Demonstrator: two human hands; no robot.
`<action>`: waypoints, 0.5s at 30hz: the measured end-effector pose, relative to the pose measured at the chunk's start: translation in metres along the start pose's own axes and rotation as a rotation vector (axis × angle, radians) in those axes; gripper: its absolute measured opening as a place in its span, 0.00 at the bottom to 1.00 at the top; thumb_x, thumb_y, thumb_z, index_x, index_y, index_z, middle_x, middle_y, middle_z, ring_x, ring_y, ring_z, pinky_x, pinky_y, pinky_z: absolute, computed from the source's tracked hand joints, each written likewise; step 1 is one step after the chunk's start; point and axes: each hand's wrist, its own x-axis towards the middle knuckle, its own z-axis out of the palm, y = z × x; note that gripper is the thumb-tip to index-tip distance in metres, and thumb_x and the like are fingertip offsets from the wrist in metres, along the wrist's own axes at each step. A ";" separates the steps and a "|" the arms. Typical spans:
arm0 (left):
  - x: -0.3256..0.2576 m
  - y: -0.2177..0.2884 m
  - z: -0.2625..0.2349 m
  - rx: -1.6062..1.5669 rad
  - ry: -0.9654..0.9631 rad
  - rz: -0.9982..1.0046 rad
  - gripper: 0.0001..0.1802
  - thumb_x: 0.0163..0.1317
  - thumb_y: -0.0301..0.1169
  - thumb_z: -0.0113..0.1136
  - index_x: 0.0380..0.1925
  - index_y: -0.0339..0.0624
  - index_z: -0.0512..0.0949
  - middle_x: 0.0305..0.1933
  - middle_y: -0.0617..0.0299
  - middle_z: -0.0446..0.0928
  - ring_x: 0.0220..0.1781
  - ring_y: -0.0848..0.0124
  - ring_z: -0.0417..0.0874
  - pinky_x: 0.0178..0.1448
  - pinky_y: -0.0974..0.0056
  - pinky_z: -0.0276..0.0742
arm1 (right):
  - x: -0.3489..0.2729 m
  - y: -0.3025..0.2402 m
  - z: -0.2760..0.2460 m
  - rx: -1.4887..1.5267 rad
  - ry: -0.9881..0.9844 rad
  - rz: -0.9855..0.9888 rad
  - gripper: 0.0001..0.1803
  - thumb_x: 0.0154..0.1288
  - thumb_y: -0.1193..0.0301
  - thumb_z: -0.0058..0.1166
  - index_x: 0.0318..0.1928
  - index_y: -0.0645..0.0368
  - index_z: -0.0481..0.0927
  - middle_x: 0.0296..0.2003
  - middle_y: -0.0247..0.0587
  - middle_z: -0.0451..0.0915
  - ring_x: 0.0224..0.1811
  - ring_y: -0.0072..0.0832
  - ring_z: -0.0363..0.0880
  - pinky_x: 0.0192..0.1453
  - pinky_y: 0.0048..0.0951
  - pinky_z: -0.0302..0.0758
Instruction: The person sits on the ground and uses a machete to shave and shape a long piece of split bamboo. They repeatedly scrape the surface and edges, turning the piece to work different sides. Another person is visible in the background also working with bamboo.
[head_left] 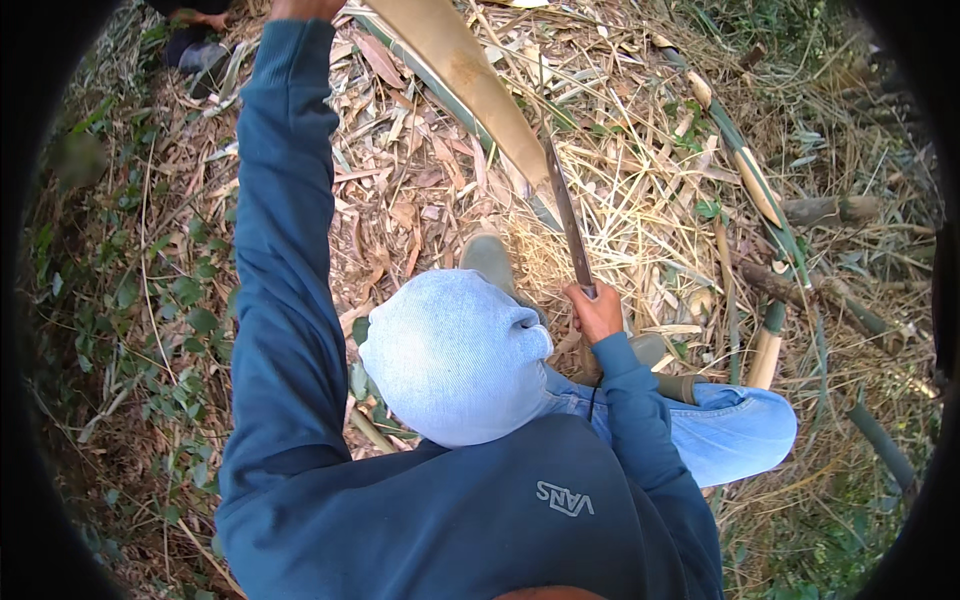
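A long-bladed knife (568,215) is gripped in my right hand (598,312), its dark blade pointing away from me. The blade lies against the near, narrow end of a split length of bamboo (470,85), pale tan with a green edge. That bamboo slants from the top edge down toward the middle. My left hand (308,8) is stretched far forward beside the bamboo's far part. Only its wrist and back show, and the fingers are cut off by the frame, so its hold is hidden.
Pale shavings (600,210) and dry leaves cover the ground ahead. Cut bamboo pieces (755,185) lie on the right. My bent knee (455,355) and boot (488,262) are close to the bamboo. Part of another person (195,45) shows at the upper left. Green plants (190,310) grow on the left.
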 end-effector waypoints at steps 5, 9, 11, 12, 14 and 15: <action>0.013 -0.009 0.011 -0.168 -0.228 -0.083 0.22 0.72 0.50 0.42 0.44 0.42 0.71 0.33 0.56 0.77 0.31 0.61 0.81 0.36 0.56 0.80 | -0.022 -0.039 -0.025 0.001 0.119 -0.189 0.20 0.54 0.59 0.65 0.27 0.67 0.78 0.17 0.43 0.76 0.20 0.29 0.74 0.28 0.32 0.71; 0.017 -0.012 0.025 -0.170 -0.297 -0.097 0.24 0.72 0.52 0.41 0.43 0.41 0.71 0.32 0.56 0.77 0.31 0.63 0.81 0.36 0.57 0.80 | -0.031 -0.081 -0.051 -0.151 0.104 -0.365 0.17 0.55 0.62 0.65 0.30 0.65 0.78 0.19 0.47 0.79 0.22 0.30 0.81 0.29 0.31 0.74; 0.012 -0.009 0.035 -0.201 -0.369 -0.085 0.24 0.72 0.52 0.40 0.42 0.41 0.71 0.32 0.56 0.77 0.31 0.64 0.81 0.36 0.58 0.80 | -0.032 -0.099 -0.065 -0.195 0.098 -0.385 0.17 0.56 0.62 0.65 0.29 0.64 0.77 0.17 0.44 0.78 0.21 0.27 0.79 0.27 0.30 0.72; 0.010 -0.007 0.038 -0.198 -0.382 -0.096 0.24 0.72 0.52 0.40 0.40 0.41 0.71 0.32 0.56 0.77 0.29 0.65 0.81 0.35 0.59 0.81 | -0.028 -0.101 -0.074 -0.272 0.113 -0.389 0.17 0.57 0.61 0.65 0.28 0.64 0.77 0.16 0.43 0.76 0.19 0.25 0.76 0.26 0.29 0.71; 0.008 -0.004 0.041 -0.144 -0.375 -0.060 0.24 0.72 0.52 0.40 0.41 0.40 0.70 0.31 0.55 0.77 0.28 0.65 0.81 0.34 0.60 0.81 | -0.026 -0.108 -0.083 -0.324 0.137 -0.371 0.18 0.57 0.61 0.65 0.26 0.64 0.76 0.14 0.38 0.72 0.16 0.21 0.66 0.23 0.29 0.65; 0.008 -0.004 0.044 -0.116 -0.372 -0.043 0.24 0.72 0.53 0.40 0.41 0.40 0.70 0.31 0.55 0.77 0.27 0.65 0.81 0.33 0.60 0.81 | -0.023 -0.110 -0.086 -0.326 0.134 -0.378 0.18 0.58 0.61 0.64 0.26 0.64 0.76 0.14 0.38 0.72 0.17 0.21 0.66 0.23 0.29 0.64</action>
